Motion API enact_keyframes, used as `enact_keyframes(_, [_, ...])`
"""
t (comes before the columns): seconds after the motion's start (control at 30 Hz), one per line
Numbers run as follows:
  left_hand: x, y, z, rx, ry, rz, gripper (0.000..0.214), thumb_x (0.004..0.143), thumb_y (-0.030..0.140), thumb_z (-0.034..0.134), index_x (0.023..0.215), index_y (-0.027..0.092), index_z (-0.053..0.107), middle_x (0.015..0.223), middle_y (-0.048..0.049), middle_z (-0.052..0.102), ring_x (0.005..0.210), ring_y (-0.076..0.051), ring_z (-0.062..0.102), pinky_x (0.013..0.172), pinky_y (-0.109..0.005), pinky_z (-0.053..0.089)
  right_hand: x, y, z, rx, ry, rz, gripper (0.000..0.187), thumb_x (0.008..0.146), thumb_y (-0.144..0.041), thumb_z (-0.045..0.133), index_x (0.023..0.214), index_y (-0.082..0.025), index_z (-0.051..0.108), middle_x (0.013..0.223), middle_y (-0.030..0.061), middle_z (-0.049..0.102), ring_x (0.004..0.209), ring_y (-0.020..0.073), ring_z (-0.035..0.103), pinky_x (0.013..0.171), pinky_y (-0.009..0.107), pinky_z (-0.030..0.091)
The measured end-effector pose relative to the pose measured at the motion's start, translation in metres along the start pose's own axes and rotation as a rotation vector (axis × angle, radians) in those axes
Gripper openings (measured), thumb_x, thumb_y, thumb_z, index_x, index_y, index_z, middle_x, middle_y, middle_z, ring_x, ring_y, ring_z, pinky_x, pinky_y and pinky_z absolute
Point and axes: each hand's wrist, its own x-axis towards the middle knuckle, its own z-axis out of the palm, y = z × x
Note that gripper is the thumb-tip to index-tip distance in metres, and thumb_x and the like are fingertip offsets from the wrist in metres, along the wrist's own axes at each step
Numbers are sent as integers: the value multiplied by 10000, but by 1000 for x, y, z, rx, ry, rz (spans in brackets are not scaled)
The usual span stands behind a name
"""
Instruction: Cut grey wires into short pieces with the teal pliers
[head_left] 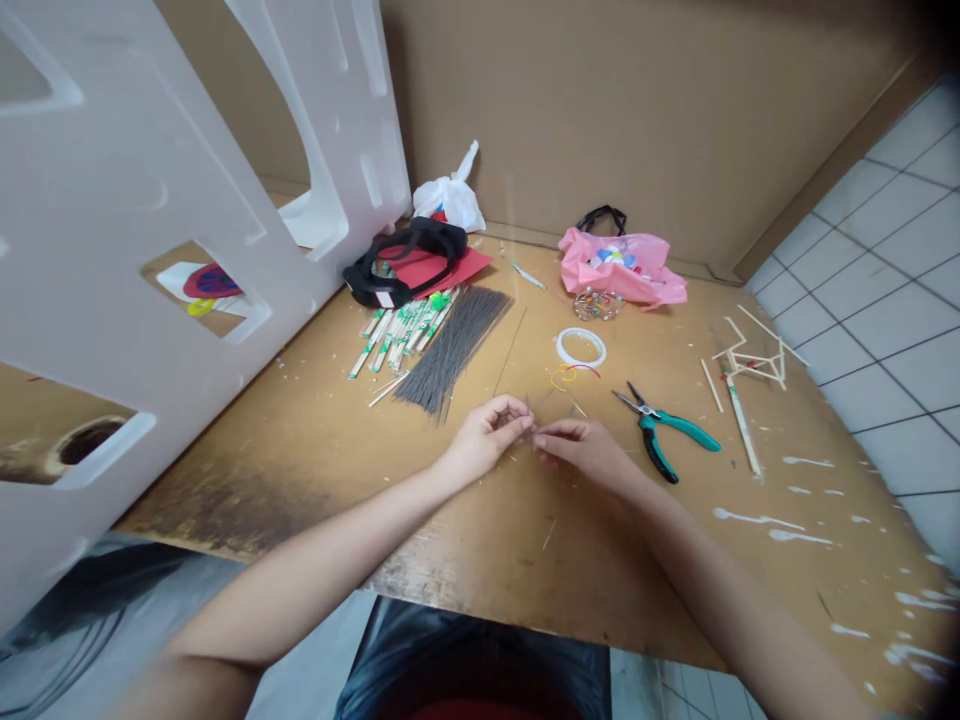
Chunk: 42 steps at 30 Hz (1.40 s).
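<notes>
My left hand (484,438) and my right hand (581,450) meet at the fingertips above the wooden tabletop (300,470). Both pinch a short, thin metal wire (530,417), mostly hidden by my fingers. Just right of my right hand lie teal-handled pliers (660,430). A white tape roll (581,347) and loose coloured wires (566,376) sit beyond my fingertips. Farther left lie a bundle of thin grey rods (450,350) and bound wooden sticks with green ties (397,335). A small stick frame (750,360) stands at the right.
White foam panels (187,200) with cut-outs rise along the table's left side, and cardboard walls (637,110) stand behind it. Pink and white plastic bags, red paper and a black strap lie at the back. White floor tiles show to the right.
</notes>
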Motion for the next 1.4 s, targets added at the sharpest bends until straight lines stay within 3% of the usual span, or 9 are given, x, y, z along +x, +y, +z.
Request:
enact_keyframes(0.17, [1, 3, -1, -112, -22, -65, 324, 709, 413, 665, 796, 148, 500, 665, 10, 593, 614, -95, 582, 581, -225, 476, -31, 10, -61, -757, 295, -165, 379, 783, -448, 533, 1042, -196, 648, 1070, 102, 649, 985, 255, 578, 877, 406, 427])
enact_keyframes(0.3, [-1, 3, 0, -126, -52, -126, 344, 686, 417, 684, 821, 150, 515, 667, 19, 583, 602, -94, 592, 545, -218, 493, -60, 39, -108, -1212, 413, 27, 676, 700, -570, 559, 1243, -170, 510, 1245, 151, 542, 1139, 347, 471, 919, 480, 377])
enact_keyframes(0.5, [-4, 4, 4, -131, -109, -175, 320, 683, 385, 695, 833, 146, 543, 660, 24, 583, 591, -84, 595, 555, -210, 500, -68, 59, -116, -1337, 374, 153, 739, 704, -488, 528, 1346, -158, 370, 1343, 147, 454, 1116, 340, 488, 889, 426, 389])
enact_keyframes(0.7, [-6, 5, 5, -141, -144, -202, 309, 669, 363, 707, 838, 141, 575, 661, 21, 591, 574, -75, 587, 537, -194, 486, -44, 44, -118, -1496, 348, 259, 489, 674, -323, 503, 1121, -129, 544, 973, 167, 615, 919, 318, 554, 733, 382, 396])
enact_keyframes(0.87, [-6, 6, 3, -179, -147, -226, 306, 657, 354, 716, 836, 137, 596, 657, 17, 600, 567, -76, 589, 530, -192, 484, -43, 34, -137, -1310, 395, 186, 479, 653, -330, 488, 1086, -136, 553, 994, 163, 604, 916, 312, 551, 719, 383, 406])
enact_keyframes(1.0, [-6, 8, 2, -225, -150, -243, 315, 638, 347, 732, 829, 136, 598, 642, 14, 609, 555, -87, 598, 525, -202, 487, -63, 25, -134, -488, 234, 18, 610, 633, -278, 410, 1232, -174, 455, 1085, 122, 603, 954, 285, 565, 761, 395, 426])
enact_keyframes(1.1, [-6, 10, 3, -244, -165, -264, 318, 634, 347, 736, 825, 133, 600, 624, 13, 612, 534, -87, 593, 517, -207, 486, -74, 12, -110, -15, 134, 103, 564, 681, -326, 362, 1206, -159, 483, 1074, 158, 600, 892, 288, 594, 723, 421, 440])
enact_keyframes(1.23, [-8, 12, 4, -259, -184, -264, 305, 633, 333, 738, 820, 130, 608, 627, 11, 615, 531, -87, 594, 511, -206, 484, -71, -7, -81, -64, -42, 107, 367, 713, -352, 501, 1025, -174, 577, 877, 94, 624, 734, 219, 580, 644, 347, 444])
enact_keyframes(1.4, [-9, 12, 5, -266, -221, -270, 288, 644, 311, 733, 820, 119, 610, 643, 7, 614, 532, -90, 598, 496, -206, 484, -55, -21, -75, -265, -234, 99, 219, 724, -258, 546, 921, -176, 597, 811, 20, 615, 745, 166, 558, 657, 282, 436])
